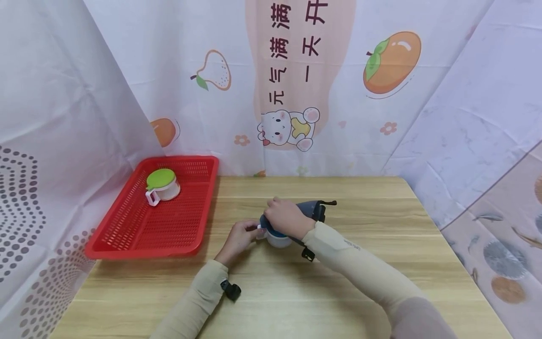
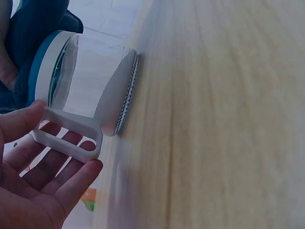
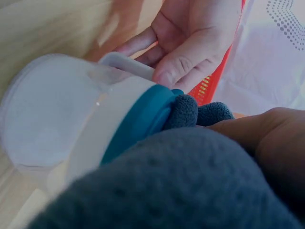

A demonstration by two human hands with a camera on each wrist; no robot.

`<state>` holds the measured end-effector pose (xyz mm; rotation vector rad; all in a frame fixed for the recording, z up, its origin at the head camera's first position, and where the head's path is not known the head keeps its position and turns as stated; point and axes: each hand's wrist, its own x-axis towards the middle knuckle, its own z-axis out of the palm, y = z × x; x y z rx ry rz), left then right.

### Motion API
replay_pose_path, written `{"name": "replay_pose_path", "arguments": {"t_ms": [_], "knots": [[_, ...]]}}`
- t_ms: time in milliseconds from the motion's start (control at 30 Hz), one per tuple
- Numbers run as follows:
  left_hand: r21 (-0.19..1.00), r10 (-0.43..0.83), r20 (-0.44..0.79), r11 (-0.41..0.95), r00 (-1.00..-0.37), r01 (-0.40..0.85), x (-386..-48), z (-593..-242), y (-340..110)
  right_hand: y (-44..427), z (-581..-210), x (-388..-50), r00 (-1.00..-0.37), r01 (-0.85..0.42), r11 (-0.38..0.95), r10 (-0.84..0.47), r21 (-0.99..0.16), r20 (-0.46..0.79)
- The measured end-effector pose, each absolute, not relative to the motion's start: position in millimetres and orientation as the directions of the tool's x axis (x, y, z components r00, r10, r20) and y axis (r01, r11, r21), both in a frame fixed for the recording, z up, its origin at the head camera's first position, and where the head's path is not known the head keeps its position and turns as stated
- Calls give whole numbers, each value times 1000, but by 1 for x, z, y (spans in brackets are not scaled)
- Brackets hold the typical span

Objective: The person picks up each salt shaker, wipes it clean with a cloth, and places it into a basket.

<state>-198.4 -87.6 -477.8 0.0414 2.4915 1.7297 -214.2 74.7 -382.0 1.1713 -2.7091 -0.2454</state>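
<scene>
A clear seasoning jar (image 2: 102, 81) with a white collar, blue lid (image 3: 138, 119) and white side handle (image 2: 71, 120) stands on the wooden table, whitish inside. My left hand (image 1: 239, 240) holds it by that handle, thumb on the upper end and fingers behind and below. Over the lid, my right hand (image 1: 288, 217) grips a dark blue-grey cloth (image 3: 190, 176) and presses it on the lid's top. Part of the cloth (image 1: 306, 208) spreads out behind the right wrist. In the head view the right hand and cloth cover most of the lid.
A red plastic basket (image 1: 169, 235) sits at the table's left side. Inside it lies another jar (image 1: 168, 192) with a green lid (image 1: 161, 178) and a white handle. Printed curtains (image 1: 228, 117) hang along the back and sides of the wooden table (image 1: 271, 301).
</scene>
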Motion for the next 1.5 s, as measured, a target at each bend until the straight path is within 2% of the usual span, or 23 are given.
{"name": "replay_pose_path", "arguments": {"t_ms": [300, 600, 967, 1200, 1500], "knots": [[919, 91, -110, 390, -990, -66, -198, -476, -89, 67, -379, -224, -753, -641, 741, -658, 199, 25], [925, 98, -132, 371, -986, -87, -199, -477, -89, 74, -379, -236, -822, -568, 808, -568, 156, -45], [928, 90, -160, 353, -983, -118, -199, -476, -89, 91, -380, -237, -820, -567, 816, -572, 110, 12], [925, 103, -169, 360, -980, -121, -199, -482, -90, 103, -381, -232, -793, -600, 795, -606, 96, 62], [935, 135, -151, 340, -979, -97, -200, -485, -91, 117, -380, -222, -801, -594, 802, -597, 60, 49]]}}
